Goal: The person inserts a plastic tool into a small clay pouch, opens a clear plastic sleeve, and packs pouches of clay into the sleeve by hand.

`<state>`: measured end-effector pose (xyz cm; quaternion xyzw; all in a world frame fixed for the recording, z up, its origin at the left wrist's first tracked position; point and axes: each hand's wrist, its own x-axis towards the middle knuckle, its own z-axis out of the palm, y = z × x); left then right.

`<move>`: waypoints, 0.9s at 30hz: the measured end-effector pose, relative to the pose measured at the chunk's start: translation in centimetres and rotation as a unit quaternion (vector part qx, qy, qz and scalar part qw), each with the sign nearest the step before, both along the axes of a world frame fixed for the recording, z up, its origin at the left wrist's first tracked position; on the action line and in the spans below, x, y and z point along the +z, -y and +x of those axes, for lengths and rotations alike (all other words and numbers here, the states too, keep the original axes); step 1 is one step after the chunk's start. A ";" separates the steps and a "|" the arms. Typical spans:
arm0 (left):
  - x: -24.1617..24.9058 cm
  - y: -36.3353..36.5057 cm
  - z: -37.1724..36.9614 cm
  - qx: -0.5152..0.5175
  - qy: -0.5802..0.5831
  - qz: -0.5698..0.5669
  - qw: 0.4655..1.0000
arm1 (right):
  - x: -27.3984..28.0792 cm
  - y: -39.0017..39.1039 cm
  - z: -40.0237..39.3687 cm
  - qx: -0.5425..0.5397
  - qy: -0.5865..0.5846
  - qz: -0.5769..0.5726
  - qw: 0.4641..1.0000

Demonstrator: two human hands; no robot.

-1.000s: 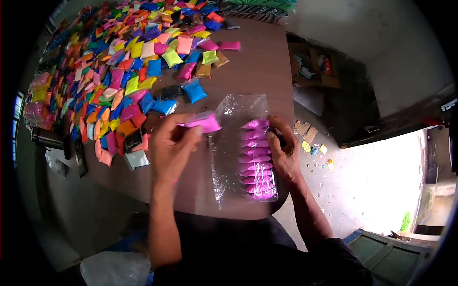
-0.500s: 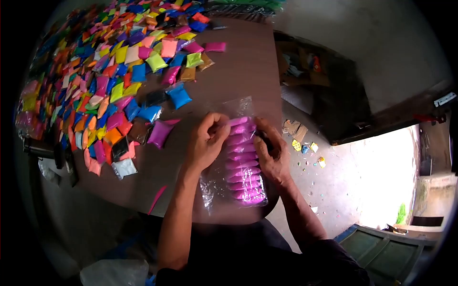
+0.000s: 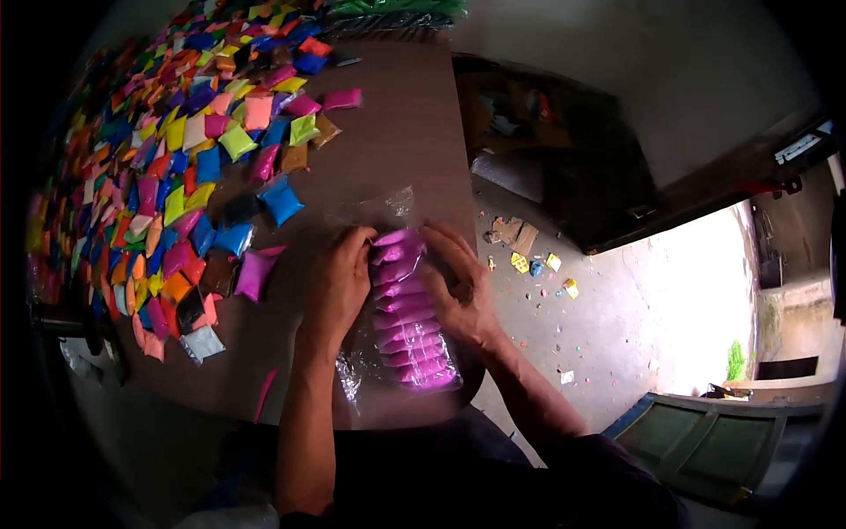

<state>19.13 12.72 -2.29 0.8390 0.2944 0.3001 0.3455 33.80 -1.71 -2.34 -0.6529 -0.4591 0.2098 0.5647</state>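
A clear plastic bag (image 3: pixel 448 381) lies on the table, filled with a row of several flat pink packets (image 3: pixel 407 331) stacked one behind another. At the bag's mouth, the fingers of my left hand (image 3: pixel 342 278) are pressed together on the left end of the top pink packet (image 3: pixel 394 238). Along the right side, my right hand (image 3: pixel 465 291) curves round the bag, fingertips at its upper corner and thumb against the packets. A loose magenta packet (image 3: pixel 256 273) rests left of my left hand.
A big heap of coloured packets (image 3: pixel 176 212) covers the left of the brown table (image 3: pixel 388 115). A thin pink strip (image 3: pixel 265 395) lies near the front edge. Beyond the right edge, scraps of cardboard (image 3: pixel 514 235) litter the floor. Green plastic (image 3: pixel 397 7) sits at the far end.
The view has shifted, so the table and hands appear further left. The top pink packet sits lower, level with the others in the bag, and my right fingers are straighter.
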 end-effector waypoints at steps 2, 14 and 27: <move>0.4 0.1 0.0 0.001 0.000 0.056 0.998 | 0.0 -0.1 0.0 -0.001 -0.005 0.000 1.000; 2.4 0.6 -3.8 0.091 0.013 0.079 0.993 | 0.4 -0.2 -0.4 -0.016 0.007 -0.001 1.000; 2.1 -3.1 -12.1 0.218 -0.159 0.157 0.950 | 1.0 -0.2 -0.7 -0.021 -0.030 -0.008 0.999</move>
